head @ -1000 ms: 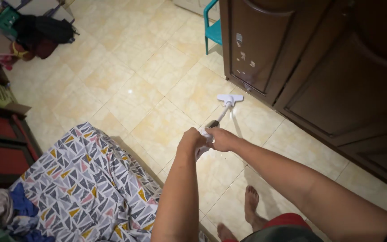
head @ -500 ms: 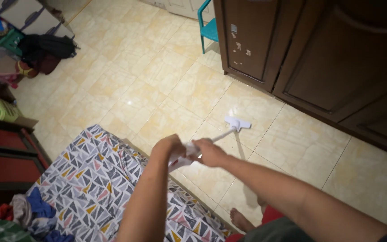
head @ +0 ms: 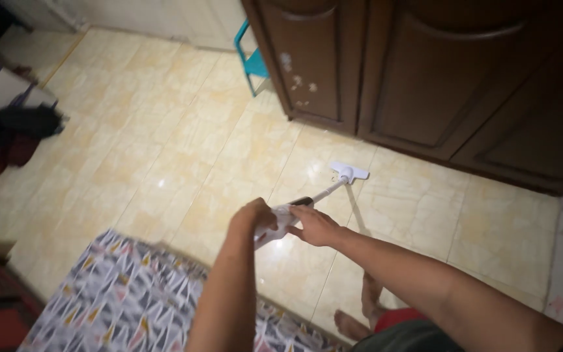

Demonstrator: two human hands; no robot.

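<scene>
Tiled floor [head: 164,150]: cream-yellow glazed tiles, filling most of the view. Dark brown wooden wardrobe [head: 438,78]: stands along the floor's far right edge, doors closed, pale sticker remnants on the leftmost door. Patterned mattress [head: 125,300]: grey, yellow and pink triangle print, at the floor's near left corner. Teal chair [head: 250,62]: partly visible at the far edge, just beside the wardrobe's left end. Dark pile of bags or clothes [head: 11,133]: at the left edge, blurred.

White stick vacuum [head: 324,191]: slanted from the hands down to the floor, its flat white head [head: 349,171] resting on a tile near the wardrobe base. Left hand [head: 253,220]: fist wrapped around the vacuum's handle end. Right hand [head: 314,225]: fingers curled on the handle just beside the left hand. Person's bare feet [head: 360,313]: on the tiles at the near edge.
</scene>
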